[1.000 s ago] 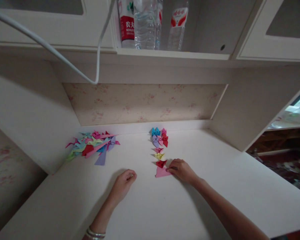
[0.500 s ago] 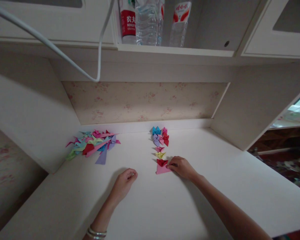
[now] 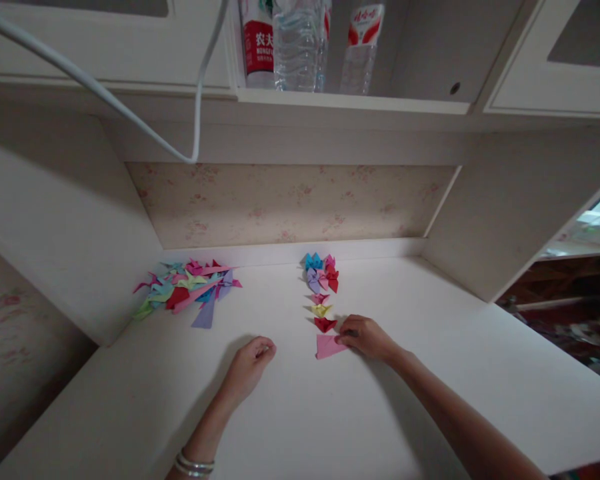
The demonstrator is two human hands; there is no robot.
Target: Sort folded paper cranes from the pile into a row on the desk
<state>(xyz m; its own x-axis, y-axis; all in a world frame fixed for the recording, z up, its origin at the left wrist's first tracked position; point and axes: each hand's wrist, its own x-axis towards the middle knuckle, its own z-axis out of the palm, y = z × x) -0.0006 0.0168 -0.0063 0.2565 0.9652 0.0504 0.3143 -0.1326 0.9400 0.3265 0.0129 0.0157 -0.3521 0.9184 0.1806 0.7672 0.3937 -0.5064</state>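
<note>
Between the thumb and fingers of my right hand [image 3: 363, 335] is the right edge of a pink folded paper [image 3: 329, 346], low over the white tabletop. Just beyond that paper lies a red origami piece [image 3: 325, 325], with a gap between them. A yellow origami piece [image 3: 321, 311] and a small pink origami piece [image 3: 319, 299] continue the line toward the wall. My left hand [image 3: 249, 365] rests on the tabletop to the left, fingers curled in against the thumb, and nothing shows in it.
A heap of colourful folded papers [image 3: 187, 288] lies at the back left. Blue, purple, pink and red origami pieces [image 3: 321, 277] cluster at the back centre. Plastic bottles [image 3: 297, 50] stand on the shelf above. A white cable [image 3: 130, 115] hangs in front of the cabinet.
My right hand has drawn the pink paper slightly toward me and to the right, away from the red origami piece. My left hand has stayed in place.
</note>
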